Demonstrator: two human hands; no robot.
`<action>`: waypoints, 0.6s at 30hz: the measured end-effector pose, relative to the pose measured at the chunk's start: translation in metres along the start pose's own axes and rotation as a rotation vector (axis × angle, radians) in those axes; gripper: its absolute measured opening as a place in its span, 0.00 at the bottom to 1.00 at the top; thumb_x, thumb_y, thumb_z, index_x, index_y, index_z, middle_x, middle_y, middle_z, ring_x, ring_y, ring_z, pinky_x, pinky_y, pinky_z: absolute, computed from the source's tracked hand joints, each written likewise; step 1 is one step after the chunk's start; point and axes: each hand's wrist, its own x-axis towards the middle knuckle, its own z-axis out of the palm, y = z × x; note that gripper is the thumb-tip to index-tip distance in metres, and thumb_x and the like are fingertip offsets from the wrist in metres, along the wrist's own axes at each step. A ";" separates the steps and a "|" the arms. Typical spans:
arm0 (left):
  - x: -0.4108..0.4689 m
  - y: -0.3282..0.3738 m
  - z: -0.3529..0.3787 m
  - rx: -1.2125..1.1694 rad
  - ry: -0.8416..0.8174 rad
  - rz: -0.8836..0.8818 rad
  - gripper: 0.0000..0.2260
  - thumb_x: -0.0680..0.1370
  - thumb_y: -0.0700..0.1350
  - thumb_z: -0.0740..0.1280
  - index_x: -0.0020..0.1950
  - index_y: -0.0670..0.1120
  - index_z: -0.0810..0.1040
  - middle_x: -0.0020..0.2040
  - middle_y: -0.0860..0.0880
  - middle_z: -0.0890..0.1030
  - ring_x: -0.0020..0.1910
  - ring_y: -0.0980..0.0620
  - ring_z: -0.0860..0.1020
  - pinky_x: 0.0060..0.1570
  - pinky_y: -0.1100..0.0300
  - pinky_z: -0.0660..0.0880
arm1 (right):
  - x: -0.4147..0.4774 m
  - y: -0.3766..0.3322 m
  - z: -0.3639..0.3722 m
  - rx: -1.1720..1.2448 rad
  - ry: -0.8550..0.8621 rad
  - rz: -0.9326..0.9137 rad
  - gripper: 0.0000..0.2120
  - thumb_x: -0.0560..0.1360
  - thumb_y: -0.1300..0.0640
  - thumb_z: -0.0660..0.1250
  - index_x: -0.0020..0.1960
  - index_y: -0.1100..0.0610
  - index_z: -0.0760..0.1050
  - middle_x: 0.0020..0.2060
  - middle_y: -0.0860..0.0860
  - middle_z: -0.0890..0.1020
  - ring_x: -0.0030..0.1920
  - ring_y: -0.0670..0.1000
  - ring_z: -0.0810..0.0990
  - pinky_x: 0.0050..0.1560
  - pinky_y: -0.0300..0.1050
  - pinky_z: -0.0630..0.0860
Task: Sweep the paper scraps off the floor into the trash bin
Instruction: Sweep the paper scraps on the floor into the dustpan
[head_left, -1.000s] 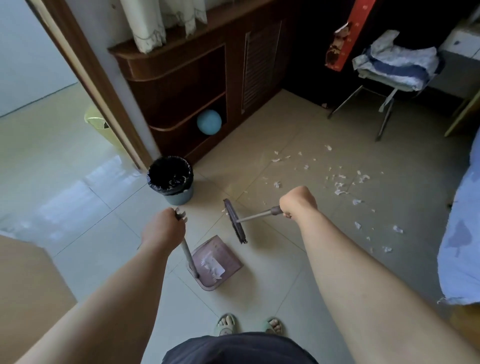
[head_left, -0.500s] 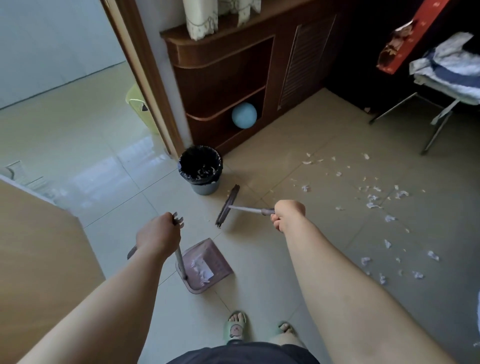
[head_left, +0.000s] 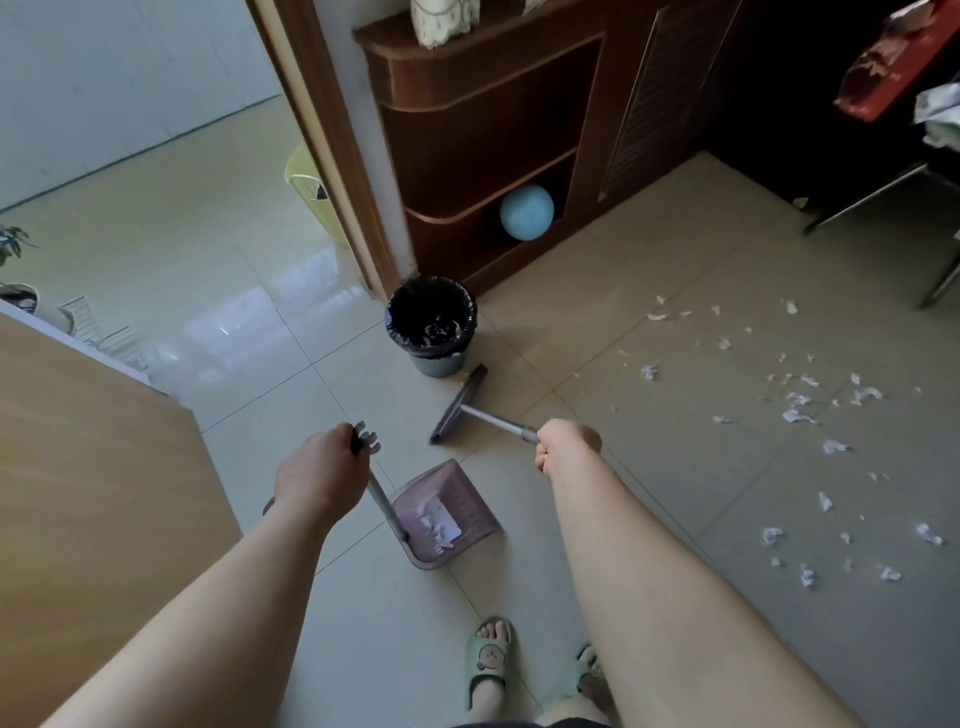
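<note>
**On the tiled floor: scraps partly gathered, bin close by**

On the floor (head_left: 675, 493) to the person's right, white paper scraps (head_left: 800, 405) lie scattered over several beige tiles, well apart from the bin (head_left: 431, 325). A few more scraps sit inside the pink dustpan (head_left: 441, 512), which rests on the floor just ahead of the feet. Some white bits also show at the bottom of the bin, a small round pail lined with a black bag, standing at the foot of the door frame and the dark wooden cabinet (head_left: 519, 130).

The left hand (head_left: 322, 470) has its grip closed around the top of the dustpan's upright handle. The right hand (head_left: 566, 444) is clenched on the metal pole of the broom (head_left: 460, 402), whose dark head is near the bin's base, between bin and dustpan; whether it touches the floor cannot be told.

A blue ball (head_left: 526, 212) sits on the cabinet's lowest shelf. Two feet in green slippers (head_left: 485, 660) stand at the bottom edge. A light wooden panel (head_left: 93, 493) fills the left foreground, and metal chair legs (head_left: 878, 192) show at the far right.
</note>
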 end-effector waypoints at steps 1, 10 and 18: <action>0.001 0.003 0.000 -0.007 -0.005 0.007 0.08 0.78 0.49 0.57 0.44 0.47 0.72 0.41 0.49 0.78 0.40 0.44 0.74 0.36 0.57 0.69 | 0.007 -0.004 -0.007 0.017 0.030 0.007 0.03 0.75 0.68 0.61 0.45 0.63 0.68 0.29 0.55 0.70 0.14 0.50 0.65 0.15 0.28 0.59; 0.010 0.052 -0.002 -0.022 -0.035 0.115 0.08 0.79 0.49 0.57 0.48 0.46 0.74 0.49 0.47 0.80 0.47 0.43 0.78 0.44 0.55 0.75 | 0.029 -0.034 -0.098 -0.254 0.282 -0.078 0.11 0.68 0.67 0.72 0.34 0.62 0.71 0.25 0.55 0.73 0.16 0.49 0.66 0.17 0.35 0.61; 0.017 0.107 0.001 0.000 -0.022 0.195 0.07 0.78 0.47 0.58 0.47 0.47 0.73 0.47 0.46 0.80 0.45 0.42 0.78 0.39 0.57 0.72 | 0.027 -0.060 -0.132 -0.345 0.379 -0.194 0.12 0.73 0.62 0.66 0.55 0.65 0.77 0.49 0.59 0.82 0.50 0.57 0.83 0.46 0.47 0.78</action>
